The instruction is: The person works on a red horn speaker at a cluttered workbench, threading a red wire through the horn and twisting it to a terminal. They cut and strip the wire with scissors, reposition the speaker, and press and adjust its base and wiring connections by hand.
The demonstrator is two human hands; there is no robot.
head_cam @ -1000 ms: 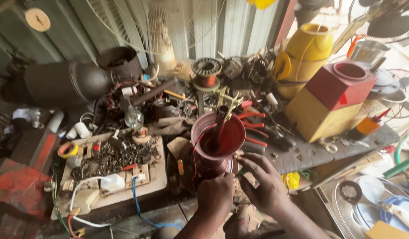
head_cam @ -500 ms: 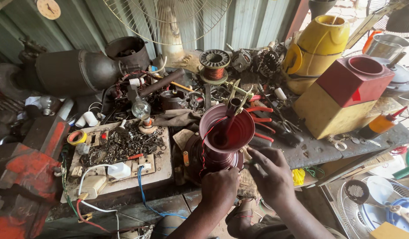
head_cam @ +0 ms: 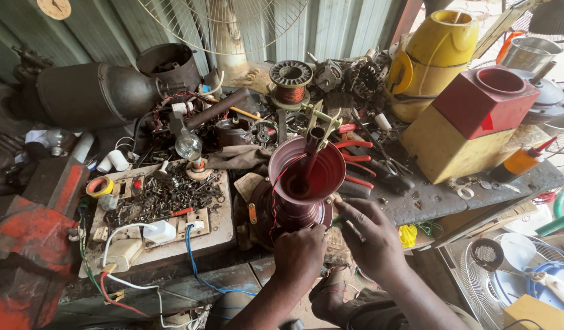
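Left hand (head_cam: 300,253) gripping the red motor (head_cam: 300,195) base, right hand (head_cam: 370,238) fingers (head_cam: 349,208) loosely curled beside it, pliers (head_cam: 355,160) behind.

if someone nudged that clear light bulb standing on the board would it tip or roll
Probably tips easily: the clear light bulb stands upright on a small holder, wide glass above a narrow base. Once down, its round globe would likely roll among the loose screws. The thin glass looks fragile, so a fall could break it.

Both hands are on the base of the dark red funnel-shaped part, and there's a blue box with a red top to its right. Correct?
Not quite: the head view shows the box is yellow, not blue. Left hand and right hand are at the dark red funnel-shaped part.
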